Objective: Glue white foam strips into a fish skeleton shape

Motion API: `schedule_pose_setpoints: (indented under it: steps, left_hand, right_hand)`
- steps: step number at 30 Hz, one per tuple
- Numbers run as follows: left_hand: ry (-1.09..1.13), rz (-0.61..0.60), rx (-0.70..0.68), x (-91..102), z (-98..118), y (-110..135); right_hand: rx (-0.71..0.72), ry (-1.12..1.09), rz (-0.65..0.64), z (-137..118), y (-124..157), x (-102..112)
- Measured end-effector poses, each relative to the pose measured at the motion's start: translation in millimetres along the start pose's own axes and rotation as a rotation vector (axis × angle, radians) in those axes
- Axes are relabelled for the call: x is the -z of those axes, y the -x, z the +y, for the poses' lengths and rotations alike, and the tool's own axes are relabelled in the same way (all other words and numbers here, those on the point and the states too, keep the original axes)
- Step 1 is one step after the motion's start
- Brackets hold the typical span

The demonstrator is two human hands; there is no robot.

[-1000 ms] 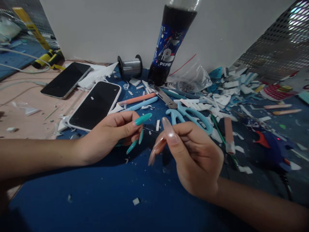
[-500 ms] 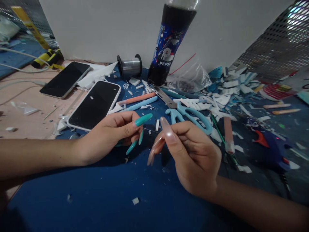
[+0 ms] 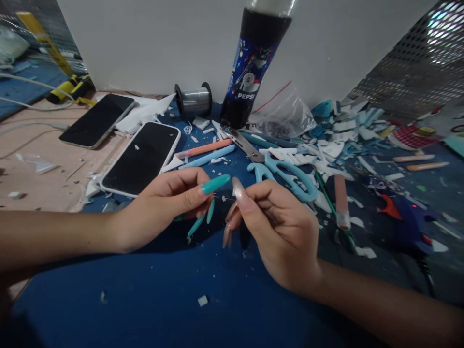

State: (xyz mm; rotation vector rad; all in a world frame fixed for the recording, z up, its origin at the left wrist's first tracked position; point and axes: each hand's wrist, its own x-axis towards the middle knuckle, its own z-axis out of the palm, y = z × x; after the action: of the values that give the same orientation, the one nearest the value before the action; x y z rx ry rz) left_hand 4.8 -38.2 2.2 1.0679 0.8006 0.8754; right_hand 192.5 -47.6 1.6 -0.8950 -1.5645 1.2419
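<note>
My left hand (image 3: pixel 163 205), with long teal nails, is closed in a pinch over the blue mat (image 3: pixel 163 290). My right hand (image 3: pixel 282 232), with long pale nails, is pinched too, its fingertips almost touching the left ones. A very thin wire (image 3: pixel 224 197) runs between the two pinches; it is barely visible. A spool of silver wire (image 3: pixel 194 99) lies at the back by the wall. Teal-handled scissors (image 3: pixel 286 174) lie just behind my right hand.
A Pepsi bottle (image 3: pixel 250 67) stands at the wall. Two phones (image 3: pixel 141 157) (image 3: pixel 97 120) lie at the left. Pens (image 3: pixel 205 147), a plastic bag (image 3: pixel 286 118), many paper scraps (image 3: pixel 340 135) and a blue glue gun (image 3: pixel 406 215) fill the right side.
My right hand has moved left and a little up, closing the gap to my left hand. The left hand has hardly moved.
</note>
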Motion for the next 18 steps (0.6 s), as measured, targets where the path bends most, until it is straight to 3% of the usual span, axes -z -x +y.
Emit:
schedule_pose_setpoints:
  steps: [9, 14, 18]
  left_hand:
    - [-0.243, 0.078, -0.104, -4.4, 3, 2]
    - [-0.721, 0.171, -0.443, 1.5, 6, 5]
    - [-0.974, 0.196, -0.708, 6.1, 12, 3]
  right_hand:
    - [-0.049, -0.012, -0.044, 2, -1, 0]
    - [-0.063, -0.055, -0.127, 4, -4, 1]
    - [-0.093, -0.113, -0.144, 6, -6, 1]
